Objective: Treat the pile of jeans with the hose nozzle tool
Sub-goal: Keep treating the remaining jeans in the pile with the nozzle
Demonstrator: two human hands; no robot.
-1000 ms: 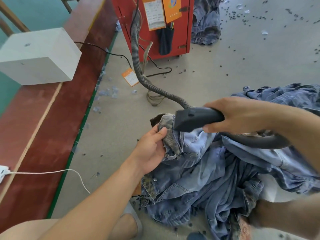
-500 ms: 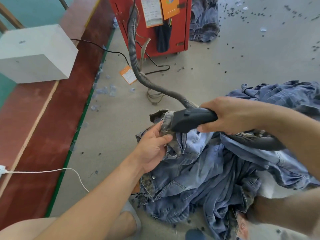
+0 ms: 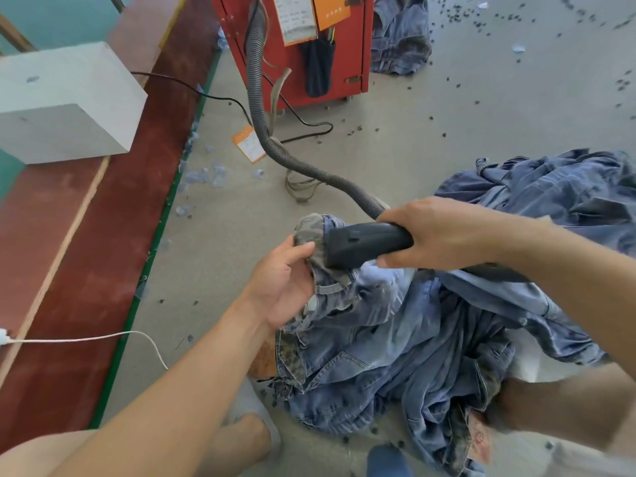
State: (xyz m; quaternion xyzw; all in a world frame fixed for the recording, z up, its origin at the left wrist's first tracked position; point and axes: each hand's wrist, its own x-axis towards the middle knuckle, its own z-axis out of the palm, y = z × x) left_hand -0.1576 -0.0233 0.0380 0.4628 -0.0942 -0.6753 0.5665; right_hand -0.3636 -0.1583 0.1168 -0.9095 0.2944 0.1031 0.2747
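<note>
Head view: one camera, looking down over your arms at the floor.
Jeans pile: the jeans [image 3: 395, 342] lie heaped on the concrete floor [image 3: 447, 125] in front of you, between your arms, spreading off to the right.
Left hand: your left hand [image 3: 285, 280] has its thumb and fingers curled round a raised fold of denim at the waistband, holding it up off the heap.
Right hand: your right hand [image 3: 437, 232] is wrapped round the rear of the hose nozzle tool [image 3: 364, 244], fingers fully closed on its black body.
Nozzle: its front end sits against the lifted fold, just beside your left thumb.
Hose: the ribbed grey hose [image 3: 261, 108] runs from behind your right hand across the floor and up to the red machine [image 3: 296, 46].
Bench: a red-brown bench [image 3: 86, 253] runs along your left, carrying a white block [image 3: 65, 105].
Cord: a white cord [image 3: 86, 337] trails off the bench edge.
Floor: small dark specks lie scattered; more denim [image 3: 399, 36] sits beside the machine.
</note>
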